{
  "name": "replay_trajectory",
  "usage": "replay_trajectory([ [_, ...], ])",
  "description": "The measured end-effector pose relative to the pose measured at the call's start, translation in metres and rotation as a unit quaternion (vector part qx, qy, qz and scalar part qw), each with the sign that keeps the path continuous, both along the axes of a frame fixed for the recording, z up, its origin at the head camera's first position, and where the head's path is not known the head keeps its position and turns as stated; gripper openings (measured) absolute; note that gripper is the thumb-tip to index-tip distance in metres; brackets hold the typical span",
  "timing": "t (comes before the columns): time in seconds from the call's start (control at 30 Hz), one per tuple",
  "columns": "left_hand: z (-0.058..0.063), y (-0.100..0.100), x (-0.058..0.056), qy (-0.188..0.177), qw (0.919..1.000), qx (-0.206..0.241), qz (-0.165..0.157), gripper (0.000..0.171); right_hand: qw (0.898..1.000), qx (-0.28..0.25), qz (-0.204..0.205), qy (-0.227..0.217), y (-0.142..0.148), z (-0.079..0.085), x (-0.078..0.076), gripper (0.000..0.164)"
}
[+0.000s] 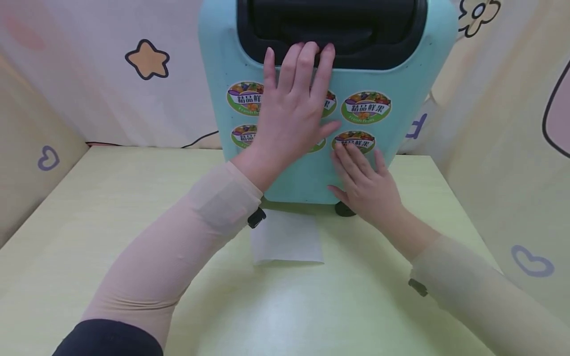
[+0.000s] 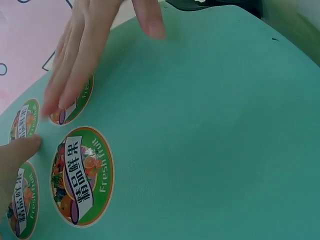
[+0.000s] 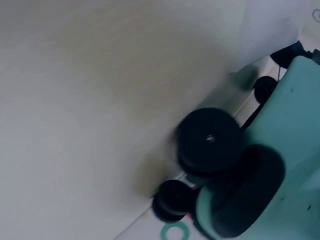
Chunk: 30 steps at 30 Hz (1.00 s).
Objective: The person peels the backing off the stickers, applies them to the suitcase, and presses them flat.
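A light-blue suitcase (image 1: 303, 178) with a black recessed panel (image 1: 374, 54) stands upright, oval fruit stickers in two rows on its face. My left hand (image 1: 294, 106) lies spread on the suitcase, covering parts of the middle stickers, fingertips over the panel's lower edge. Lower down, my right hand (image 1: 371, 190) rests its straight fingertips on the lower right sticker (image 1: 358, 141). In the left wrist view the right-hand fingers (image 2: 75, 65) overlap that sticker, and a lower middle sticker (image 2: 82, 177) shows whole near my left thumb (image 2: 20, 152).
A white sheet of paper (image 1: 287, 240) lies on the table (image 1: 133, 207) in front of the suitcase. Black wheels (image 3: 210, 140) show under the case in the right wrist view. Patterned curtains (image 1: 178, 99) hang behind and at both sides; a thin cable (image 1: 200, 138) runs along the back.
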State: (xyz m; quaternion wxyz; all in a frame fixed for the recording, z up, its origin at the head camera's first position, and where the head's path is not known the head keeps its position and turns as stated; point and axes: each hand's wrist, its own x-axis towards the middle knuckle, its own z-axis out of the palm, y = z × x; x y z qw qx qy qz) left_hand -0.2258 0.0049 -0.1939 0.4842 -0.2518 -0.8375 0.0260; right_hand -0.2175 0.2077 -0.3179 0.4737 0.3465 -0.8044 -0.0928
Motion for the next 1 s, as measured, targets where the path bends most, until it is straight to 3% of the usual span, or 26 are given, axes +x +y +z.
replay_trajectory([
  [0.23,0.002,0.003,0.002,-0.014,0.9998,0.009,-0.006,0.086,1.000,-0.005,-0.015,0.017,-0.010,0.008,-0.009,0.060],
  [0.5,0.004,-0.001,0.003,-0.015,0.9999,-0.002,0.005,0.084,0.997,-0.053,-0.052,-0.029,0.003,0.011,-0.004,0.070],
  [0.67,0.004,-0.004,0.004,-0.019,0.9998,-0.004,0.007,0.084,0.994,-0.069,-0.079,-0.022,0.010,0.009,-0.001,0.072],
  [0.83,0.004,-0.006,0.004,-0.015,0.9999,-0.003,0.003,0.084,0.993,-0.061,-0.094,-0.043,0.017,0.009,0.001,0.072],
  [1.0,0.004,-0.004,0.004,-0.010,1.0000,0.000,0.001,0.083,0.993,-0.075,-0.088,-0.036,0.017,0.007,0.002,0.073],
])
